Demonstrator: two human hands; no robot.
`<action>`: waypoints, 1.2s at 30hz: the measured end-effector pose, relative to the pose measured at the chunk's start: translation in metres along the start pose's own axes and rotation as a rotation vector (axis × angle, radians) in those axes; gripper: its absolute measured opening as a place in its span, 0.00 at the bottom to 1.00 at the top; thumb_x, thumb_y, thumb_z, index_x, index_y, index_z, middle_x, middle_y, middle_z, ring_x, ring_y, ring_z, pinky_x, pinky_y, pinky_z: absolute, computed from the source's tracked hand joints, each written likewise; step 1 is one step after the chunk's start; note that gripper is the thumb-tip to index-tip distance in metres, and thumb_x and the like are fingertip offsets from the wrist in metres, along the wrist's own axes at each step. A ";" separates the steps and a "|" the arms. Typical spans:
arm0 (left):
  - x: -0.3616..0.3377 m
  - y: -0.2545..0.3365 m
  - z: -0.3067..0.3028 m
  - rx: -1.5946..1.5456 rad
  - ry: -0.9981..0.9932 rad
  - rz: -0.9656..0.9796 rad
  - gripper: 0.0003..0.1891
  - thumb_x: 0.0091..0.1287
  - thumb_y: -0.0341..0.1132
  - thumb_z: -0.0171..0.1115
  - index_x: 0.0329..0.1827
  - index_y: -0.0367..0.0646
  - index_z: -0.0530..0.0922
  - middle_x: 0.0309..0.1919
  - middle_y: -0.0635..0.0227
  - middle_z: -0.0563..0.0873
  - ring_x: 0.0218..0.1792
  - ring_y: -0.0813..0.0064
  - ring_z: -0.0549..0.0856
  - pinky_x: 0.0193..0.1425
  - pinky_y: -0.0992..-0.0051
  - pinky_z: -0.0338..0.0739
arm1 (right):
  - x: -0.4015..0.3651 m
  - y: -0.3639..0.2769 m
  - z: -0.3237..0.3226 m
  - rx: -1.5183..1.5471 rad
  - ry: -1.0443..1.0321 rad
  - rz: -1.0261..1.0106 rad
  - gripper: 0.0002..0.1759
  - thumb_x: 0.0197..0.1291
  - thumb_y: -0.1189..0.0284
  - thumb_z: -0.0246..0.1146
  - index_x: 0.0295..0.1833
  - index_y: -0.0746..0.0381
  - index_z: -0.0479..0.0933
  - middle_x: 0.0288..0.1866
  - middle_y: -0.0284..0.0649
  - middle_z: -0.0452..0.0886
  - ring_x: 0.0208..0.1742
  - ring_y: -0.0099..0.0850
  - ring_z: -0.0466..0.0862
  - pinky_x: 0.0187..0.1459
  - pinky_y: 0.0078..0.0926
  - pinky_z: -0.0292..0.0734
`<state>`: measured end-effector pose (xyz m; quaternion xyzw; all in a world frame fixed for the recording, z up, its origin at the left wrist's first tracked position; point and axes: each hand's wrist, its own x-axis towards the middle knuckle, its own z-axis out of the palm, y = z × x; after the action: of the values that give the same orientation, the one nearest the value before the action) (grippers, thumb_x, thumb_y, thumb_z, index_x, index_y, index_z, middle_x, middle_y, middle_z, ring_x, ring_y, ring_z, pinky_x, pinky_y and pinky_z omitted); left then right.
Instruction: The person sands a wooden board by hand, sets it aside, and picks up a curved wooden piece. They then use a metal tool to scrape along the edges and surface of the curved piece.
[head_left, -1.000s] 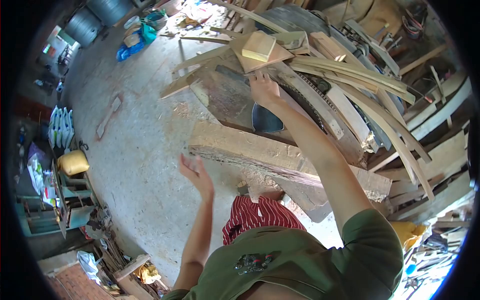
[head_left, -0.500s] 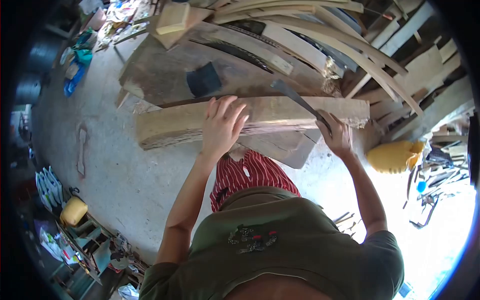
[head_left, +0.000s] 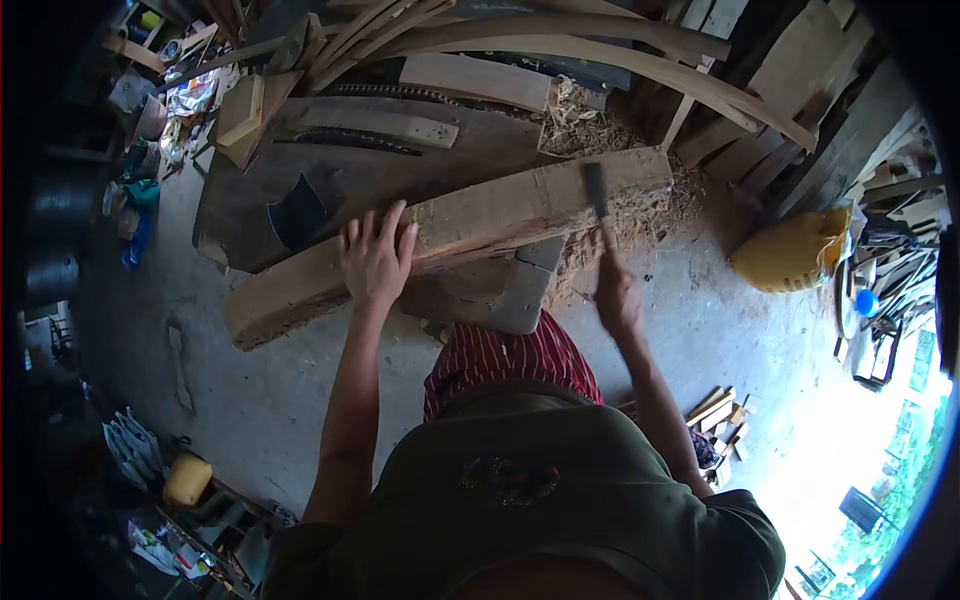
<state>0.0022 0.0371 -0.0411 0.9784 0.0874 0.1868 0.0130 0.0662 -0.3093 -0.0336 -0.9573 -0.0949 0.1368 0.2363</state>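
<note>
A thick timber beam (head_left: 480,208) lies at a slant across a broad dark wooden slab (head_left: 230,225), with rough, splintered wood along its near side. Left of the beam's middle, my left hand (head_left: 375,262) rests on it, fingers spread over the top edge. My right hand (head_left: 619,300) is wrapped around the handle of a machete (head_left: 595,188). Its dark blade, smeared by motion, overlaps the beam's right end in this view. Close to my left fingers, a dark curved sheet (head_left: 297,212) lies on the slab.
Wood chips (head_left: 590,262) lie around the beam's right end. Long curved wood strips (head_left: 600,55) and boards are stacked at the back. A yellow sack (head_left: 790,250) stands on the floor at right. Offcuts (head_left: 722,415) lie near my right elbow.
The beam now slants, its right end farther from me and its left end nearer. My left hand has shifted left and nearer me; my right hand has moved left and nearer me with the machete.
</note>
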 end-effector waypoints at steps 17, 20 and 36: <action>0.006 -0.003 -0.029 0.015 -0.360 0.221 0.57 0.45 0.75 0.67 0.73 0.44 0.66 0.48 0.58 0.74 0.50 0.56 0.73 0.56 0.56 0.69 | 0.008 -0.053 0.045 0.663 0.244 0.205 0.41 0.72 0.74 0.50 0.83 0.46 0.37 0.37 0.63 0.81 0.33 0.54 0.83 0.31 0.48 0.76; 0.027 0.001 -0.022 0.006 -0.375 0.273 0.49 0.53 0.71 0.65 0.73 0.49 0.67 0.50 0.58 0.76 0.53 0.57 0.75 0.58 0.57 0.70 | -0.032 -0.098 0.075 0.985 0.162 0.216 0.39 0.74 0.73 0.45 0.83 0.49 0.33 0.51 0.65 0.78 0.39 0.53 0.84 0.35 0.45 0.78; 0.072 0.091 0.036 -0.260 -0.169 0.496 0.28 0.72 0.52 0.52 0.76 0.68 0.65 0.46 0.59 0.77 0.47 0.54 0.77 0.47 0.53 0.77 | 0.046 -0.108 0.099 1.101 0.855 0.311 0.33 0.75 0.70 0.45 0.82 0.59 0.46 0.59 0.48 0.74 0.49 0.33 0.77 0.50 0.26 0.73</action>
<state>0.0966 -0.0399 -0.0436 0.9722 -0.1803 0.1116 0.0993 0.0664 -0.1619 -0.0758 -0.6712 0.2264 -0.1906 0.6796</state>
